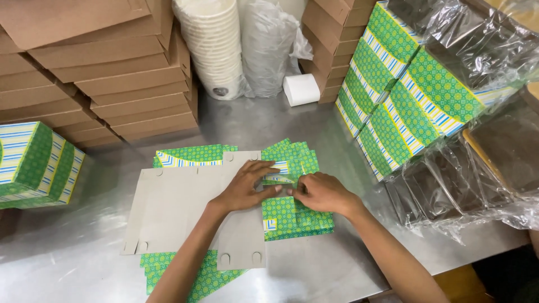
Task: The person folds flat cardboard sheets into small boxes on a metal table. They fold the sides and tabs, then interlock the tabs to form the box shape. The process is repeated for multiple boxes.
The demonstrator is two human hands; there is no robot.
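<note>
The steel desk (337,264) carries brown carton stacks (112,84) at ten o'clock and wrapped green patterned boxes (404,106) at two o'clock. At centre lies a grey unfolded box blank (174,207) (plain side up), beside a small stack of green patterned flats (295,216). The left hand (247,188) and right hand (320,193) both pinch, it seems, the top flat's folded edge.

Bright, even overhead light fills the scene. The steel table (337,129) shows soft glare beyond the fingertips (273,166) and duller reflections below the wrists. Plastic wrap (477,39) far right of the fingers glints white. Shadows under the fingers are faint. Focus is sharp centrally; edges bow slightly outward.
</note>
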